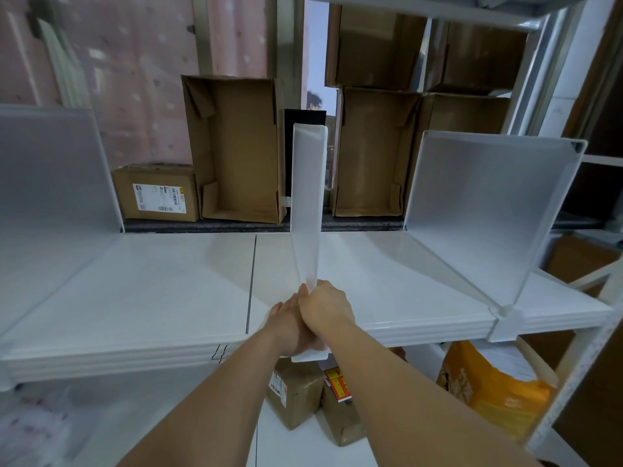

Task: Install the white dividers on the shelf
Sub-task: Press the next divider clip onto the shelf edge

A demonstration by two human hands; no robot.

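The white divider (pixel 307 203) you're fitting stands on edge on the shelf (pixel 168 281), long axis running straight away from your fingers toward the back; both hands pinch its near end at the shelf's front lip, right hand (pixel 325 306) closed over the top, left hand (pixel 286 323) wrapped beside and under it, so neither is really nearer; looks like its front clip isn't seated yet; two more dividers (pixel 488 210) already stand either side of your fingers; cardboard boxes (pixel 236 150) behind.
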